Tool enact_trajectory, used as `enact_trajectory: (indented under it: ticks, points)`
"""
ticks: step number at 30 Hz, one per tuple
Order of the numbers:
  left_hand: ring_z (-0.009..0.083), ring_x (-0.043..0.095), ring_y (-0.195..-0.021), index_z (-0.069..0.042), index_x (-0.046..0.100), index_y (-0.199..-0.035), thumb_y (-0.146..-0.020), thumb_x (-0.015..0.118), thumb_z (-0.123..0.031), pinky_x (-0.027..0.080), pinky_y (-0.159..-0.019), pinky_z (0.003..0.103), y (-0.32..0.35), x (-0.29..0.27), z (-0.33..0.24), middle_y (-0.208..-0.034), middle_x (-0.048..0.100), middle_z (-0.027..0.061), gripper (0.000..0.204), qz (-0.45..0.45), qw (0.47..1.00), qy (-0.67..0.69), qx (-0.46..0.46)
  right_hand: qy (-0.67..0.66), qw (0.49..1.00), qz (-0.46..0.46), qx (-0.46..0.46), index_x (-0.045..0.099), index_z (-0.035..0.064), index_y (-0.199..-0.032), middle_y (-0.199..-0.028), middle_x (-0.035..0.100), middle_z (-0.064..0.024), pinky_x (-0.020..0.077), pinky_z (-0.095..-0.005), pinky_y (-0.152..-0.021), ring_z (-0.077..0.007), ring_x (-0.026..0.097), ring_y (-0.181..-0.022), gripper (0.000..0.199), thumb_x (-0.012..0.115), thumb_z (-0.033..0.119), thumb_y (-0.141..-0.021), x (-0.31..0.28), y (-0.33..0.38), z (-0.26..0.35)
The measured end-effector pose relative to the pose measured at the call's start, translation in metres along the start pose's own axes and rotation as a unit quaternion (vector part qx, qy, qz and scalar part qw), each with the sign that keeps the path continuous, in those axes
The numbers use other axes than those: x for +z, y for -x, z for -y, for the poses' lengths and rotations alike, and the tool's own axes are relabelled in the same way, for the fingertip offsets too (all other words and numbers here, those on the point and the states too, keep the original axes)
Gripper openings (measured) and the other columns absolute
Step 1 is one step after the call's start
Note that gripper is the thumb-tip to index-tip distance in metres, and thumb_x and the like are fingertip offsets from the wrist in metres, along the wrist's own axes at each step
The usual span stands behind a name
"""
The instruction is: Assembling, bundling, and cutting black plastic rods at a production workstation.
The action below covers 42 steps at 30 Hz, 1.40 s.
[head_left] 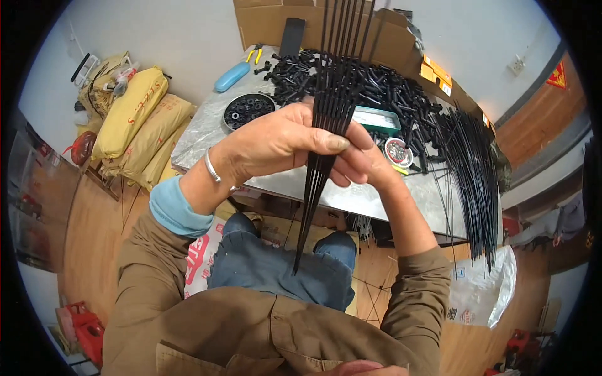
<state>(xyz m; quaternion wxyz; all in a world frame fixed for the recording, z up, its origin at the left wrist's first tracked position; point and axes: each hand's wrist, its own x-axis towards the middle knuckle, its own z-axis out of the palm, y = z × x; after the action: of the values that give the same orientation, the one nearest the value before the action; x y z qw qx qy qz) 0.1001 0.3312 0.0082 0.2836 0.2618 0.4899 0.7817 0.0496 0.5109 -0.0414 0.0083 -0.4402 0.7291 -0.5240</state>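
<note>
A bundle of thin black rods [332, 103] stands nearly upright in front of me, its lower tips drawn together above my lap and its upper ends fanned apart. My left hand [276, 141], with a silver bangle at the wrist, is closed round the middle of the bundle, thumb across the front. From the other side my right hand [364, 160] is closed on the same rods, its fingers partly hidden behind them. Beyond the hands, a large heap of black plastic parts [395, 94] covers the back of the metal-topped table [200, 135].
A round tray of black rings [248, 111], a blue case [232, 76], yellow-handled pliers [255, 54], a teal-edged box [376, 118] and a small tub [397, 152] sit on the table. More black rods [473, 182] overhang its right edge. Yellow sacks [135, 113] are stacked left.
</note>
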Motion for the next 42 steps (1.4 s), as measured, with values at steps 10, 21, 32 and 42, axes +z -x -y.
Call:
enact_trajectory:
  ticks: [10, 21, 32, 42]
  points:
    - [0.0256, 0.065, -0.098, 0.006, 0.061, -0.11, -0.091, 0.057, -0.01, 0.05, -0.09, 0.035, 0.035, -0.061, 0.132, -0.105, 0.067, 0.0173, 0.024, -0.075, 0.996, -0.022, -0.037, 0.623, 0.781, -0.053, -0.004, 0.054, 0.0093, -0.125, -0.115, 0.061, -0.0119, 0.0308, -0.054, -0.101, -0.0291, 0.052, -0.115, 0.068, 0.078, 0.016, -0.062, -0.01, -0.043, -0.121]
    - [0.0191, 0.067, -0.089, 0.005, 0.058, -0.114, -0.091, 0.055, -0.01, 0.055, -0.078, 0.029, 0.041, -0.083, 0.184, -0.1, 0.068, 0.0135, 0.027, -0.084, 0.989, 0.057, -0.104, -0.394, 0.89, -0.025, 0.227, 0.046, -0.0043, -0.128, -0.114, 0.061, -0.0171, 0.0501, -0.0455, -0.093, -0.0292, 0.063, -0.103, 0.043, 0.057, 0.02, -0.094, 0.024, -0.027, -0.038]
    - [0.0385, 0.039, -0.127, 0.0, 0.03, -0.14, -0.065, 0.081, -0.041, 0.03, -0.106, 0.049, 0.043, -0.078, 0.142, -0.137, 0.037, 0.0236, 0.1, -0.276, 0.708, -0.613, 0.217, -0.309, 0.933, -0.055, 0.176, 0.056, -0.0047, -0.108, -0.089, 0.063, -0.0103, 0.0525, -0.0382, -0.084, -0.0236, 0.063, -0.086, 0.024, 0.052, 0.017, -0.097, 0.053, 0.011, -0.011]
    - [0.0305, 0.047, -0.121, -0.002, 0.052, -0.114, -0.07, 0.074, -0.044, 0.026, -0.109, 0.053, 0.025, -0.082, 0.135, -0.121, 0.053, 0.0154, 0.065, -0.034, 0.739, -0.645, 0.189, -0.29, 0.943, -0.101, 0.129, 0.055, -0.0021, -0.102, -0.082, 0.058, -0.0084, 0.052, -0.0403, -0.083, -0.0225, 0.062, -0.081, 0.018, 0.047, 0.014, -0.098, 0.052, 0.017, 0.003]
